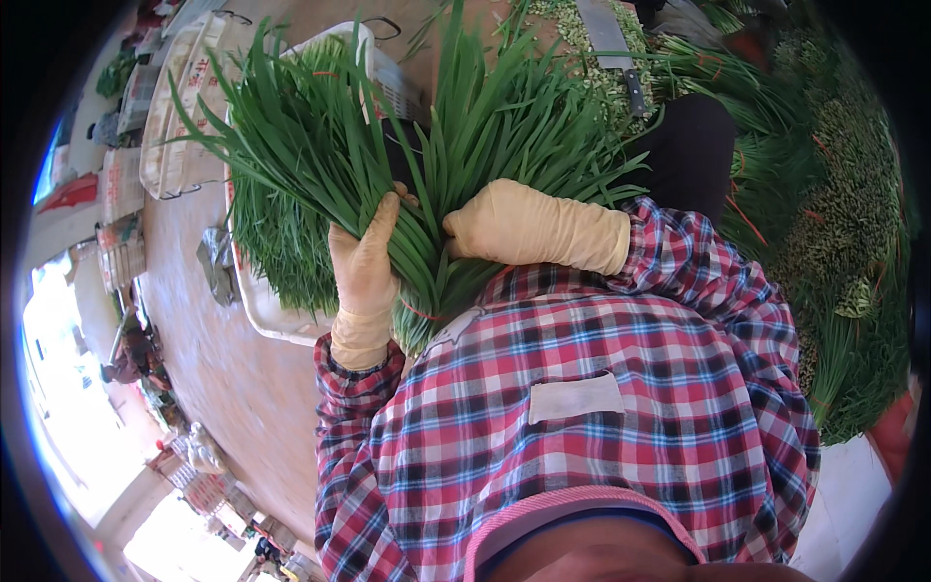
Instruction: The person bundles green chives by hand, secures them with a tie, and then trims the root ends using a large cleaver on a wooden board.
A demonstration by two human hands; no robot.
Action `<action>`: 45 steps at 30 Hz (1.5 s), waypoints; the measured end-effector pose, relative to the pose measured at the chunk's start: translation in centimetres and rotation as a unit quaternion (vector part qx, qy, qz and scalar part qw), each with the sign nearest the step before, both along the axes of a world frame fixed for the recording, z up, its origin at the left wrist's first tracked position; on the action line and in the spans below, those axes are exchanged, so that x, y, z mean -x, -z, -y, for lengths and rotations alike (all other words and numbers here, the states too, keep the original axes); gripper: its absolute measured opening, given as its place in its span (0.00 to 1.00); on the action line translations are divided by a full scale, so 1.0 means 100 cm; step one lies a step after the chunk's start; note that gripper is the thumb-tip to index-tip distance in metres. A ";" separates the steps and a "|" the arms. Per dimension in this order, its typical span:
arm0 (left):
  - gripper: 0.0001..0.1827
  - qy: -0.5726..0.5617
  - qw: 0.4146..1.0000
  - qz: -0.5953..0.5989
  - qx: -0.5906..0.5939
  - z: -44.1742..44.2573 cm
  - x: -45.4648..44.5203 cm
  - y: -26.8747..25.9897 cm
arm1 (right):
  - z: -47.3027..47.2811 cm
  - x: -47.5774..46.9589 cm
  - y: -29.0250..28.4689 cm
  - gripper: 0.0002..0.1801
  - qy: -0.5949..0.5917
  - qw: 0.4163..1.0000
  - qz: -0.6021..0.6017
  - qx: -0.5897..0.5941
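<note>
A large bunch of garlic chives lies before me, its stem end against my checked smock and its leaves fanning apart towards the top. Near the cut ends, a red rubber band circles the stems. My left hand, in a cream glove, grips the left portion of the leaves with the thumb across them. Gloved alike, my right hand is closed in a fist on the right portion, its fingertips mostly hidden. The leaves part in a V between the two hands.
To the left, a white plastic crate holds more chives. A cleaver lies on chopped stem ends at the top. Banded bunches are heaped on the right. A second crate and a crumpled bag are on the floor.
</note>
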State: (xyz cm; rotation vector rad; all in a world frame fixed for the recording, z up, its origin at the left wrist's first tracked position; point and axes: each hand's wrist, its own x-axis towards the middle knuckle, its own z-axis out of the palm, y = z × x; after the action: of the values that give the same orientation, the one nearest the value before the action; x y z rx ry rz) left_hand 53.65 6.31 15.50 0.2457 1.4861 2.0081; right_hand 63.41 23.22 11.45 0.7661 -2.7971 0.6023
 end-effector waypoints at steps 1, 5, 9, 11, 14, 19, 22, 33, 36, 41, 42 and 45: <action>0.11 0.005 1.000 0.005 -0.012 -0.001 0.000 0.001 | -0.003 -0.001 -0.002 0.04 0.006 1.000 0.009 -0.014; 0.10 0.013 1.000 -0.021 0.013 -0.001 0.000 0.009 | -0.044 0.008 -0.040 0.06 0.075 0.993 0.033 -0.081; 0.09 0.007 1.000 -0.011 0.005 0.002 0.005 0.009 | -0.143 -0.003 -0.074 0.11 0.269 0.962 -0.045 0.017; 0.09 0.004 1.000 -0.001 0.000 0.005 0.006 0.011 | -0.163 -0.005 -0.098 0.15 0.317 0.944 -0.011 -0.090; 0.08 0.004 1.000 0.006 -0.016 0.008 0.010 0.012 | -0.174 0.001 -0.092 0.13 0.254 0.957 -0.065 -0.124; 0.11 0.025 0.999 0.010 -0.032 0.017 0.018 0.011 | -0.104 0.050 -0.041 0.11 0.143 0.985 -0.050 0.079; 0.17 0.032 0.998 0.020 -0.047 0.026 0.020 0.014 | -0.093 0.061 -0.029 0.12 0.154 0.978 -0.023 0.142; 0.16 0.009 0.997 0.050 -0.057 0.029 0.019 0.008 | -0.070 0.050 -0.049 0.26 0.186 0.927 0.166 0.281; 0.16 0.012 0.997 0.056 -0.061 0.030 0.020 0.010 | -0.072 0.056 -0.041 0.25 0.167 0.899 0.243 0.325; 0.16 0.015 0.997 0.053 -0.060 0.030 0.020 0.011 | -0.071 0.053 -0.037 0.24 0.161 0.871 0.289 0.363; 0.17 0.018 0.997 0.053 -0.059 0.029 0.020 0.011 | -0.068 0.052 -0.039 0.24 0.164 0.868 0.295 0.364; 0.16 0.022 0.997 0.048 -0.060 0.027 0.020 0.011 | -0.062 0.053 -0.034 0.21 0.165 0.844 0.328 0.392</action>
State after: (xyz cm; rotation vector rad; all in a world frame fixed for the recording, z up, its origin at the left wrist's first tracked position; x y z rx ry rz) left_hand 51.65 3.64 14.36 0.2256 1.2915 2.0477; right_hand 58.08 29.44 14.90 -0.1317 -2.6362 2.0443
